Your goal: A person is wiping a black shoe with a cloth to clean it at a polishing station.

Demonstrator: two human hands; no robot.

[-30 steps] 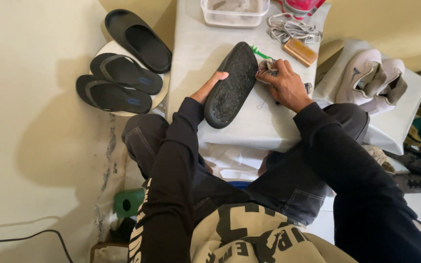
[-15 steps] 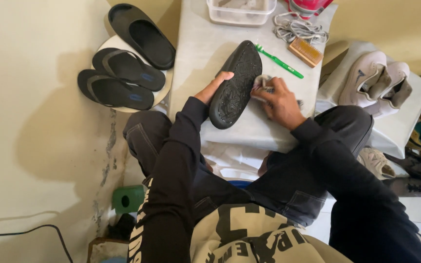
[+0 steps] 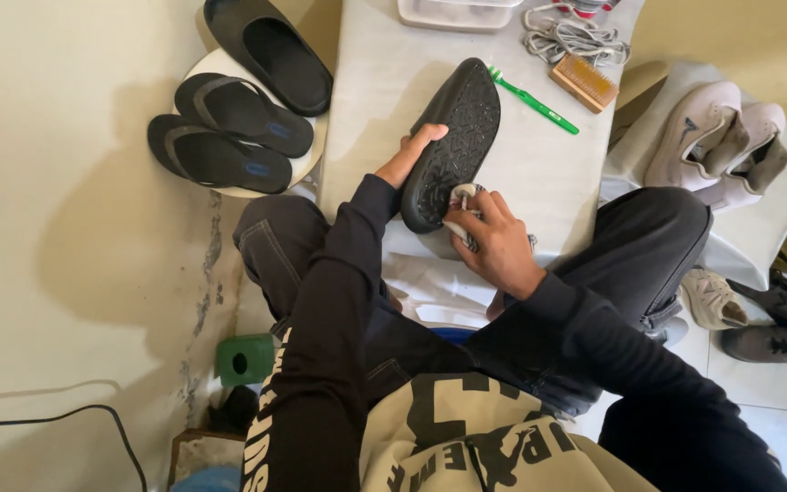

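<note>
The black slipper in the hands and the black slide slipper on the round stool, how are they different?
The black rubber slipper on the table lies sole up, showing its bumpy tread; the black slide slipper on the round white stool lies right way up, showing its strap. The first is gripped by the left hand and wiped by the right hand with a pale cloth; nobody touches the other. Both are black and about alike in shape.
</note>
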